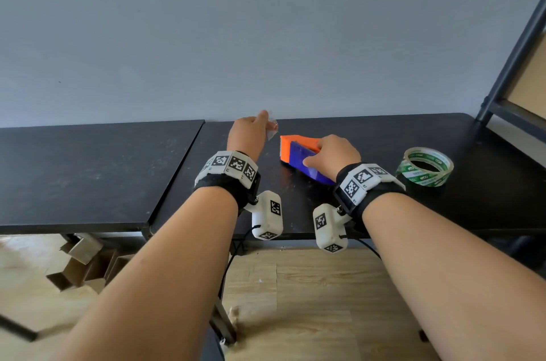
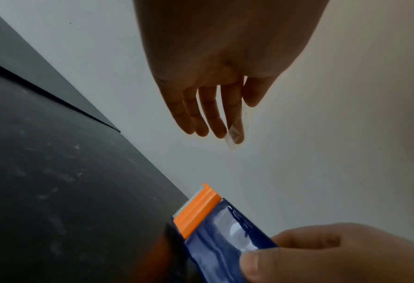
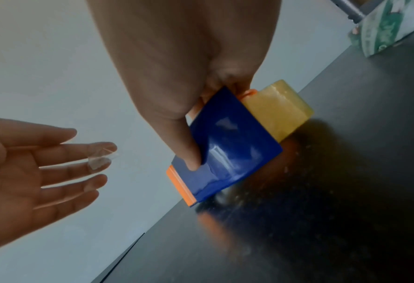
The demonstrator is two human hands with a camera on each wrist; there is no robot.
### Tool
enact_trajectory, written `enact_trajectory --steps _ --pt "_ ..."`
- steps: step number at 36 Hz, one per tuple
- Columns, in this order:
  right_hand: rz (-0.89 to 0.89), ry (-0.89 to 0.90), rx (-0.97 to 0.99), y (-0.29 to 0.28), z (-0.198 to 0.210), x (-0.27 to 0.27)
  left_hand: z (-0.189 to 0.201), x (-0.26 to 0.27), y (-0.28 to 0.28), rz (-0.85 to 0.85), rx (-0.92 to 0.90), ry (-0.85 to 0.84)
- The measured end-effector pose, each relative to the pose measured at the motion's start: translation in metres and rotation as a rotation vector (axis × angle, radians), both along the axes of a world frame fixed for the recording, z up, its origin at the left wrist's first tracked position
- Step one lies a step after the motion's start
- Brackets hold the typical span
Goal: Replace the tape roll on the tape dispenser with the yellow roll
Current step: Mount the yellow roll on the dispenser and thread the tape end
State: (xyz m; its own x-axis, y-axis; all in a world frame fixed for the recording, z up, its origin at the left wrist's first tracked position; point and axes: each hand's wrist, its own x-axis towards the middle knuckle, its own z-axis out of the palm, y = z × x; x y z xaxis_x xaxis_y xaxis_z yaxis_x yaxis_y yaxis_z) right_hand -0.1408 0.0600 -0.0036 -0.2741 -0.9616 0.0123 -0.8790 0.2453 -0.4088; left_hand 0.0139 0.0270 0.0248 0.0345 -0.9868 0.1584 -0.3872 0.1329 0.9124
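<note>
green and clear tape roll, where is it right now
In the head view the green and clear tape roll lies flat on the black table, just right of the right hand gripping the dispenser.

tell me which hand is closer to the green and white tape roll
Right. The right hand grips the dispenser just beside the tape roll; the left hand is farther off, past the dispenser.

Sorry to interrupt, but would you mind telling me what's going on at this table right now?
A person is fitting tape into a dispenser. The right hand grips the orange and blue tape dispenser on the black table; the yellow roll sits in it. The left hand is open, with a clear tape scrap stuck to its fingertips. A green-printed tape roll lies aside.
</note>
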Motion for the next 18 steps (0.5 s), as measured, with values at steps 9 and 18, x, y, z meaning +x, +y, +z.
enact_trajectory --steps 9,18 --pt "-0.004 -0.055 -0.062 0.001 -0.004 -0.001 0.004 0.001 0.000 -0.041 0.047 0.140" --pt "0.014 -0.504 -0.325 0.019 0.025 0.000 0.010 -0.011 0.013 -0.125 0.041 0.151"
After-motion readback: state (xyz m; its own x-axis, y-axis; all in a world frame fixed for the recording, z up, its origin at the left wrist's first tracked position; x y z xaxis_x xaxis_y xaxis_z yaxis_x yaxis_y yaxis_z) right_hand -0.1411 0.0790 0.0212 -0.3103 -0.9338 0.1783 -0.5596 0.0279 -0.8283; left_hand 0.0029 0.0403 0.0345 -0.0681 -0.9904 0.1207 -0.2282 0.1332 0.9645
